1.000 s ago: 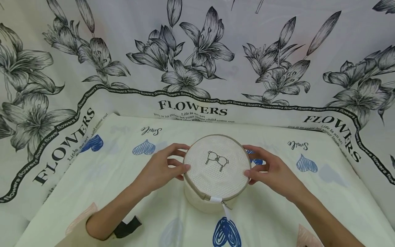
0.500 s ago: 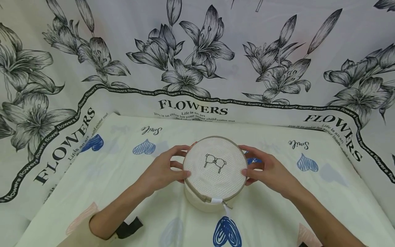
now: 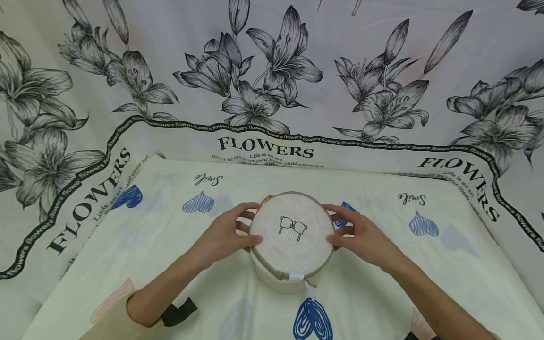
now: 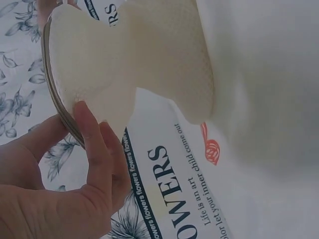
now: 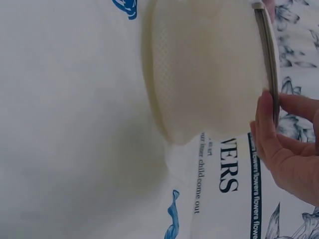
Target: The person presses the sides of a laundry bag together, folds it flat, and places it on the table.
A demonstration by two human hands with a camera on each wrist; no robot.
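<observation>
A round white mesh laundry bag (image 3: 293, 257) with a small bra-like line drawing on its lid stands upright on the cloth before me. My left hand (image 3: 225, 235) pinches the lid's left rim, thumb on top. Opposite it, my right hand (image 3: 366, 238) pinches the right rim the same way. Both wrist views show thumb and fingers at the zipper (image 5: 269, 55), with the soft side wall (image 4: 94, 59) dented inward. At the front hangs the zipper pull (image 3: 311, 283), beside a white fabric tab (image 3: 296, 277). The bag's inside is hidden.
A pale tablecloth (image 3: 148, 250) printed with hearts covers the surface. Behind it rises a white curtain (image 3: 327, 113) with black lilies. A dark strap (image 3: 179, 312) lies by my left sleeve (image 3: 116, 318).
The lid has shifted slightly left and toward me, with my right hand moving left along with it. An orange-red print now shows behind the left rim.
</observation>
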